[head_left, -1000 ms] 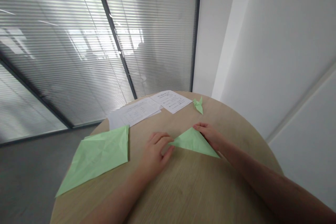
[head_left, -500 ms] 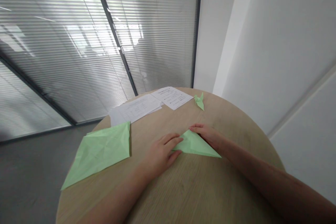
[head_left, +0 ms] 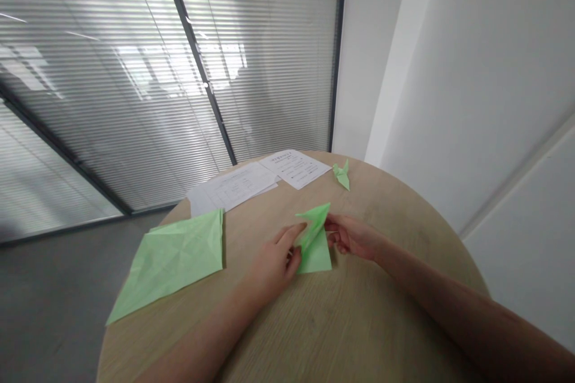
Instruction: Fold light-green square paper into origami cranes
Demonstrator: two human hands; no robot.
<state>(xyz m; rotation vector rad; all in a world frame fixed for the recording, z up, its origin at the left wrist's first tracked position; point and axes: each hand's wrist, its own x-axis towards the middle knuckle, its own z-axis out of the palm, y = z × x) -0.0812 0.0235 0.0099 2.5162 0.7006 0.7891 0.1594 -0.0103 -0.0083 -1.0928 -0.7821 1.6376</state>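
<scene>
A folded light-green paper (head_left: 315, 239) stands partly lifted off the round wooden table (head_left: 341, 323) at its middle. My left hand (head_left: 274, 260) grips its left edge, thumb under and fingers on the fold. From the right, my right hand (head_left: 353, 236) pinches the raised flap near the top point. Both hands are closed on this paper.
A larger creased green sheet (head_left: 173, 260) lies flat at the table's left edge. White printed sheets (head_left: 251, 182) lie at the far side, with a small folded green paper figure (head_left: 342, 175) beside them. Glass walls with blinds and a white wall stand behind.
The green paper lay as a flat triangle under both hands. Its right part has since been lifted and swung up toward the left, and my right hand moved in with it.
</scene>
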